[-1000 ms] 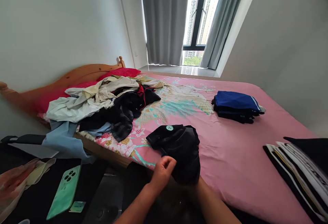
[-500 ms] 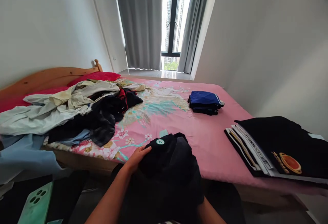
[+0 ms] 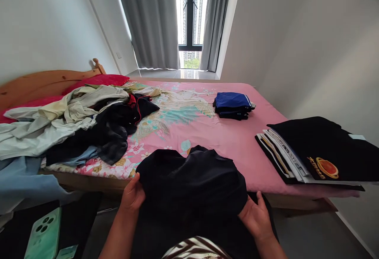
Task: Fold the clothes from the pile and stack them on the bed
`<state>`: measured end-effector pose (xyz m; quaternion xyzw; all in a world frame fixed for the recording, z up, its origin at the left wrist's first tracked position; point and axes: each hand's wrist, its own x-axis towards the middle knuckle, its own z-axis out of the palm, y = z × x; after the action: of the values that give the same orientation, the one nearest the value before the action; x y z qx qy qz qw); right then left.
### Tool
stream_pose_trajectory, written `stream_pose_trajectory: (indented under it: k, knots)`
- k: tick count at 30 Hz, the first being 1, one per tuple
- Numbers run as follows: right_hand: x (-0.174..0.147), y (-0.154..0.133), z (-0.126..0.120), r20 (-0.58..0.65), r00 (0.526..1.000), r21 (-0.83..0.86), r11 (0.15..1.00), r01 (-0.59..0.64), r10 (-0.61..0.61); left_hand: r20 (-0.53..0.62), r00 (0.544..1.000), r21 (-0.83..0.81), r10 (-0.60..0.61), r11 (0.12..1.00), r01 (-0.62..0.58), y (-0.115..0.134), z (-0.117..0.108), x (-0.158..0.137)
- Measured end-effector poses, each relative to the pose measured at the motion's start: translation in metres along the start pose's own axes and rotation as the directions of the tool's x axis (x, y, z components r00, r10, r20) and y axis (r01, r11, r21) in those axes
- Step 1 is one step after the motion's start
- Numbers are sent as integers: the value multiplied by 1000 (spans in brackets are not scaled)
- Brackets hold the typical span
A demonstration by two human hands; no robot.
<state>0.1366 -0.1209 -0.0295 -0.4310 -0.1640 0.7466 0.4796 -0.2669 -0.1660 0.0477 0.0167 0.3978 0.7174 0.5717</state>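
Pinched the left edge of a soft, plain black cloth garment (image 3: 189,188) between the thumb and fingers of the bare left hand (image 3: 133,196); held up its right edge with the bare right hand (image 3: 257,217), palm up, thumb off the cloth; could not tell how tight on that side, with the fingertips hidden by the cloth; had the garment spread loosely between both hands, low down at the near edge of the pink, flowery bed (image 3: 233,140), just past a brown-and-white striped cloth (image 3: 195,248); judged this piece as not yet folded.

Saw, on the right of the bed, a flat, neat stack of black, white and tan folded clothes (image 3: 310,144), with a round orange picture on top; saw, farther back, a smaller stack of blue and black folded clothes (image 3: 233,100); counted both stacks as done.

Found, on the left, a big, messy heap of white, cream, black and pale blue clothes (image 3: 79,111), close to shiny red pillows (image 3: 108,79); counted that heap as left to do; could not count its pieces; guessed at about halfway, with plenty left.
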Motion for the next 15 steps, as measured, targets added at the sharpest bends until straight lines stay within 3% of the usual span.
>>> stream_pose_trajectory:
  k: [3, 5, 7, 9, 12, 15]
  knots:
    - [-7, -6, -1, -26, 990, 1, 991, -136, 136, 11, 995, 160, -103, 982, 100, 2, 19, 2]
    - [-7, -20, 9, -101, 988, -38, 992, -121, 117, -16, 995, 176, -101, 979, 103, 10, 35, 1]
    - [-9, -43, 25, -134, 991, -11, 1000, 7, -8, -5, 1000, 93, 23, 995, -23, 24, 54, -7]
    - [-15, -71, 43, -133, 975, 48, 982, 184, -176, 81, 972, 8, 222, 975, -224, 43, 73, -24]
    - [-39, -110, 66, -125, 908, 85, 908, 411, -400, 240, 838, -30, 491, 866, -499, 71, 100, -65]
    - [-61, -135, 82, -73, 859, 76, 856, 511, -506, 348, 680, -32, 645, 733, -679, 93, 126, -100]
